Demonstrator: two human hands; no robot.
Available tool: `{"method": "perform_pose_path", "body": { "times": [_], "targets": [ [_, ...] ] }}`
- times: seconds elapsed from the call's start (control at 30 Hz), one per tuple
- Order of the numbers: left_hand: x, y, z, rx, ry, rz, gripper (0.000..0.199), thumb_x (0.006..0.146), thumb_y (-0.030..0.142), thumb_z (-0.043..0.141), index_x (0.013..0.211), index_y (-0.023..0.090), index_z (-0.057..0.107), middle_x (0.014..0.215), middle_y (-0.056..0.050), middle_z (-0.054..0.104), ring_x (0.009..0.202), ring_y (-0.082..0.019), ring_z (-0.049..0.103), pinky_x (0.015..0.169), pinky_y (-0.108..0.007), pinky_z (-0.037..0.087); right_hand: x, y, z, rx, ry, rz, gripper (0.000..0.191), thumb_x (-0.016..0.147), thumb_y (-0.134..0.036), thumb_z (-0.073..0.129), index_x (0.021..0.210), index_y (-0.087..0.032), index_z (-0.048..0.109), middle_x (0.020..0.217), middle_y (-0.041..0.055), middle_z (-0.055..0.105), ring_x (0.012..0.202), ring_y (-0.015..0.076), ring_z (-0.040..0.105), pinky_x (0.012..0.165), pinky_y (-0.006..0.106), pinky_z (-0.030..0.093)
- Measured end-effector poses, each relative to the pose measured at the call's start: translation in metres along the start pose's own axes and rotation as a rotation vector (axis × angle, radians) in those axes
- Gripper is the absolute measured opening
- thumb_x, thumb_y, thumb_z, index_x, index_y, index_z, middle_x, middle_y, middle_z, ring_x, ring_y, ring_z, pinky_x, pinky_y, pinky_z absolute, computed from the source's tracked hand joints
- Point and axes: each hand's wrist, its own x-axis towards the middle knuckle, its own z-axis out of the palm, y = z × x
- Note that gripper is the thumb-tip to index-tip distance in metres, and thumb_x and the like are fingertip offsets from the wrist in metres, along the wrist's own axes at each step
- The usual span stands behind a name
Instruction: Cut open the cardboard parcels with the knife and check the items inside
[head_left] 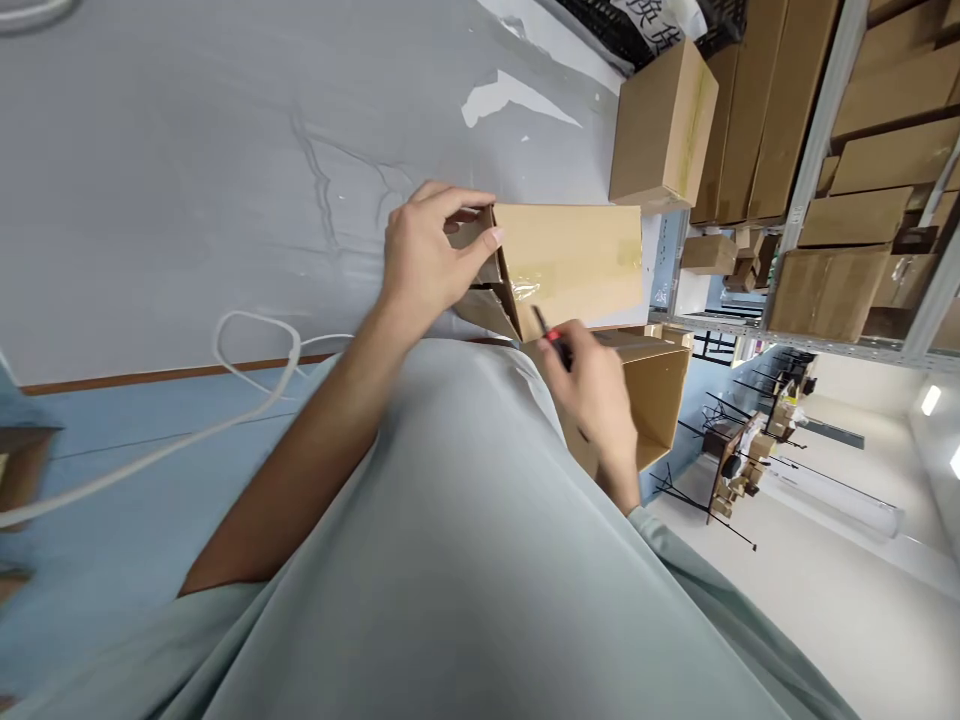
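Note:
A long cardboard box lies on the grey tabletop against my body, with strips of clear tape on its upper face. Its flaps at the left end stand partly open; what is inside is hidden. My left hand grips the edge at that end, thumb on top and fingers over the far corner. In my right hand is a box cutter with a black and red body, slightly blurred. Its dark tip points at the box's near edge, close to the tape; whether it touches cannot be told.
An open cardboard carton stands below the table edge by my right hand. Another closed box sits at the table's far right. Shelves of boxes rise beyond. A white cable loops over the table edge at left.

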Motion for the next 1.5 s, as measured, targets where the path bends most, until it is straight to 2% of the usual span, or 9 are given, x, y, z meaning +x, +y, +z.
{"method": "perform_pose_path", "body": {
  "times": [0.17,0.27,0.37,0.47,0.6,0.7,0.8,1.07,1.5],
  "targets": [
    [-0.004,-0.005,0.01,0.002,0.064,-0.039,0.054,0.095,0.064,0.071,0.137,0.03,0.074,0.145,-0.005,0.074,0.133,-0.03,0.077,0.115,-0.053,0.063,0.062,0.11,-0.005,0.059,0.519,0.229,0.035,0.114,-0.045,0.048,0.111,-0.021,0.073,0.098,0.0134,0.082,0.089,0.0294,0.076,0.083,0.035,0.052],
    [-0.007,-0.006,0.015,-0.01,0.152,-0.018,0.064,0.092,0.075,0.072,0.135,0.028,0.075,0.143,-0.008,0.075,0.132,-0.034,0.078,0.112,-0.058,0.064,0.104,0.162,0.004,0.12,0.542,0.275,0.033,0.114,-0.041,0.048,0.108,-0.02,0.073,0.097,0.0141,0.082,0.092,0.0304,0.077,0.088,0.037,0.053],
    [-0.01,0.007,0.024,0.188,0.287,0.086,0.057,0.096,0.067,0.073,0.137,0.027,0.074,0.142,-0.009,0.074,0.139,-0.038,0.072,0.119,-0.066,0.059,0.118,0.187,0.014,0.272,0.425,0.234,0.033,0.115,-0.043,0.048,0.11,-0.021,0.072,0.083,0.0072,0.078,0.083,0.0272,0.076,0.084,0.032,0.052],
    [-0.01,0.036,0.055,0.427,0.283,0.183,0.044,0.105,0.049,0.068,0.143,0.028,0.071,0.154,-0.008,0.068,0.152,-0.037,0.061,0.134,-0.067,0.046,0.114,0.194,0.016,0.368,0.324,0.186,0.037,0.117,-0.048,0.047,0.111,-0.022,0.073,0.082,0.0051,0.078,0.078,0.0239,0.074,0.08,0.03,0.051],
    [0.001,0.071,0.13,0.505,0.009,0.165,0.035,0.112,0.052,0.057,0.142,0.039,0.07,0.164,-0.001,0.063,0.17,-0.035,0.041,0.144,-0.063,0.033,0.116,0.203,0.009,0.42,0.216,0.098,0.043,0.118,-0.052,0.044,0.12,-0.022,0.074,0.093,0.0068,0.081,0.082,0.023,0.074,0.082,0.03,0.052],
    [0.015,0.077,0.181,0.572,-0.105,0.125,0.038,0.114,0.055,0.051,0.142,0.038,0.069,0.174,-0.001,0.056,0.178,-0.033,0.026,0.147,-0.064,0.021,0.126,0.213,0.002,0.455,0.176,0.005,0.044,0.118,-0.05,0.043,0.137,-0.023,0.072,0.109,0.0095,0.084,0.096,0.0254,0.078,0.09,0.034,0.057],
    [0.023,0.073,0.207,0.635,-0.1,0.078,0.039,0.116,0.052,0.045,0.14,0.034,0.069,0.177,0.0,0.053,0.179,-0.03,0.025,0.148,-0.064,0.013,0.138,0.221,-0.006,0.461,0.106,-0.061,0.049,0.118,-0.042,0.041,0.159,-0.025,0.062,0.125,0.0113,0.085,0.107,0.0276,0.08,0.097,0.04,0.062],
    [0.022,0.066,0.212,0.636,-0.028,0.06,0.031,0.112,0.049,0.056,0.137,0.039,0.073,0.169,0.0,0.062,0.175,-0.035,0.034,0.148,-0.068,0.015,0.164,0.214,-0.034,0.377,-0.084,-0.28,0.057,0.122,-0.036,0.037,0.179,-0.031,0.045,0.146,0.0096,0.08,0.114,0.027,0.082,0.101,0.039,0.062],
    [0.023,0.061,0.21,0.635,-0.026,0.036,0.033,0.108,0.051,0.063,0.138,0.044,0.073,0.17,0.002,0.061,0.176,-0.036,0.033,0.147,-0.07,0.019,0.176,0.204,-0.048,0.264,-0.16,-0.311,0.06,0.12,-0.028,0.041,0.179,-0.033,0.044,0.132,0.0068,0.085,0.108,0.027,0.08,0.1,0.04,0.061]
  ]
}}
